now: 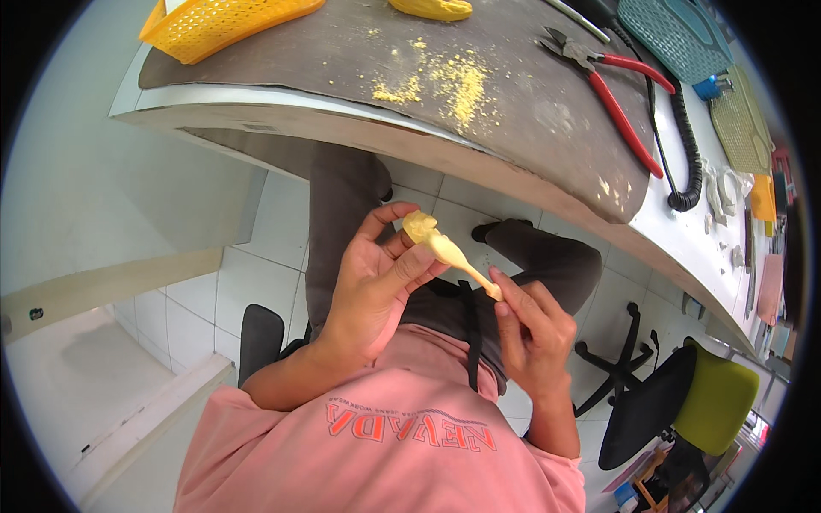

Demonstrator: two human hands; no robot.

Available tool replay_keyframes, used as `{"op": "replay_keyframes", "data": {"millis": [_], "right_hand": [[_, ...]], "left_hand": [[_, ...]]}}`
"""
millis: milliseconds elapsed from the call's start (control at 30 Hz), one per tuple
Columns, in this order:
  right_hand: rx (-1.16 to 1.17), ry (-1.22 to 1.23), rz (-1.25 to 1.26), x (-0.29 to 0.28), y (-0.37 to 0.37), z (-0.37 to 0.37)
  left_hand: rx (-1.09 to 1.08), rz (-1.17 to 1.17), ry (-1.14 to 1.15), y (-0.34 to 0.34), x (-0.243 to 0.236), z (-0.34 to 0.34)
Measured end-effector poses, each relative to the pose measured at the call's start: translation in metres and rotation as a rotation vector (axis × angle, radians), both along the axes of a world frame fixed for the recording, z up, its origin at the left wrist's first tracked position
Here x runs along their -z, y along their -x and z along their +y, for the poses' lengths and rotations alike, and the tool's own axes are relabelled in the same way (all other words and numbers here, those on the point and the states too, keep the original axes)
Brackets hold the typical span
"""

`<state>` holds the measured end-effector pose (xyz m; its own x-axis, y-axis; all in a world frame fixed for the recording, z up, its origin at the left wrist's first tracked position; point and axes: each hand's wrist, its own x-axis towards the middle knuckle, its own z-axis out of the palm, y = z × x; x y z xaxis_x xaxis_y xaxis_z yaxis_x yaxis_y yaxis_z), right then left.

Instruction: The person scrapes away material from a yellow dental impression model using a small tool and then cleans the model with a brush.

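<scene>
A pale yellow carved piece (pixel 445 250) spans the gap between my two hands over my lap. It has a lumpy end, a rounded middle and a thin shaft; its material I cannot make out. My left hand (pixel 368 286) pinches the thick part between thumb and fingers, near the lumpy end. At the thin tip, my right hand (pixel 536 332) grips with thumb and forefinger. Both hands are in front of the desk edge, below the desktop in the picture. Yellow shavings (pixel 463 90) lie scattered on the dark mat (pixel 291 73) beyond them.
Red-handled cutting pliers (pixel 617 107) rest on the mat at right, beside a coiled black cable (pixel 687 154). A yellow basket (pixel 227 30) stands at far left, a yellow object (pixel 432 8) at the far edge, a teal basket (pixel 676 38) at far right. A green-backed chair (pixel 716 398) stands right.
</scene>
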<state>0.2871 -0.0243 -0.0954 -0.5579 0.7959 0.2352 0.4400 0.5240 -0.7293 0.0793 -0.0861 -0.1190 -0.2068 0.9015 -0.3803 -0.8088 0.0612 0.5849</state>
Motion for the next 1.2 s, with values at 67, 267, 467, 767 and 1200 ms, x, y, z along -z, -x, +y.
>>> {"op": "replay_keyframes", "data": {"millis": [67,267,467,767,1200], "right_hand": [[0.003,-0.001,-0.102,0.008,-0.016,0.004],[0.135,0.023,-0.05,0.005,-0.042,0.0],[-0.108,-0.036,0.008,-0.016,0.0,-0.001],[-0.014,-0.12,-0.124,-0.023,-0.013,0.007],[0.294,-0.217,0.093,-0.102,-0.036,0.051]], "left_hand": [[-0.061,0.245,-0.004,0.002,-0.003,-0.002],[-0.058,0.595,-0.114,0.001,-0.004,-0.003],[-0.018,0.744,-0.117,-0.005,-0.004,-0.004],[0.084,0.7,-0.226,-0.011,-0.004,-0.008],[0.076,0.508,-0.314,0.046,-0.036,-0.009]]}}
